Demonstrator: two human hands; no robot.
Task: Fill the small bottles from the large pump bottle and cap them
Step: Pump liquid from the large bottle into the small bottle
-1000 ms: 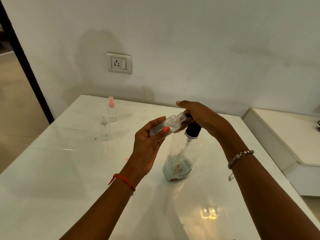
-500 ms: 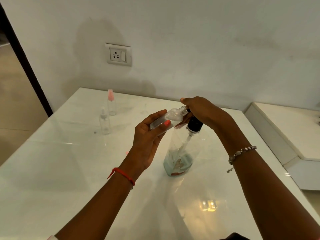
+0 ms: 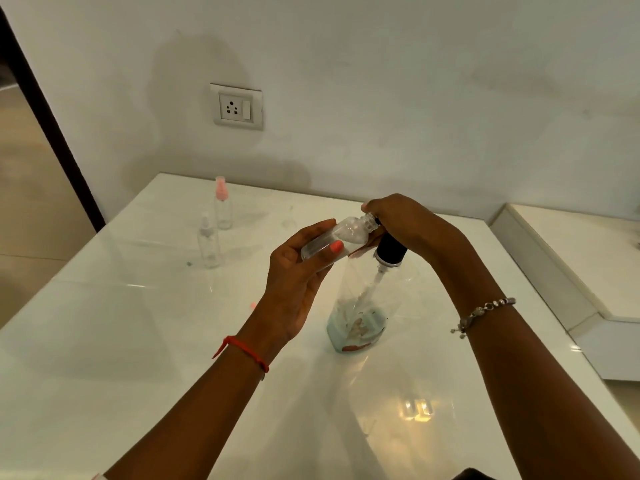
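My left hand (image 3: 294, 282) grips a small clear bottle (image 3: 341, 235), uncapped and tilted, with its threaded neck pointing up and right at the pump. The large clear pump bottle (image 3: 363, 306) stands on the white table (image 3: 138, 341) with a little pale blue liquid at its bottom and a black pump collar (image 3: 391, 251). My right hand (image 3: 412, 223) lies over the pump head with curled fingers and hides the nozzle. Two more small bottles stand at the far left: one with a pink spray top (image 3: 222, 206) and one with a clear top (image 3: 207, 242).
The table's far edge meets a white wall with a socket plate (image 3: 237, 106). A lower white ledge (image 3: 568, 258) runs along the table's right side. A doorway with a dark frame (image 3: 52, 126) opens at the left.
The pump collar sits slightly lower against the big bottle, with my right hand down on it. The small bottle stays at the nozzle. The head camera has tilted a little.
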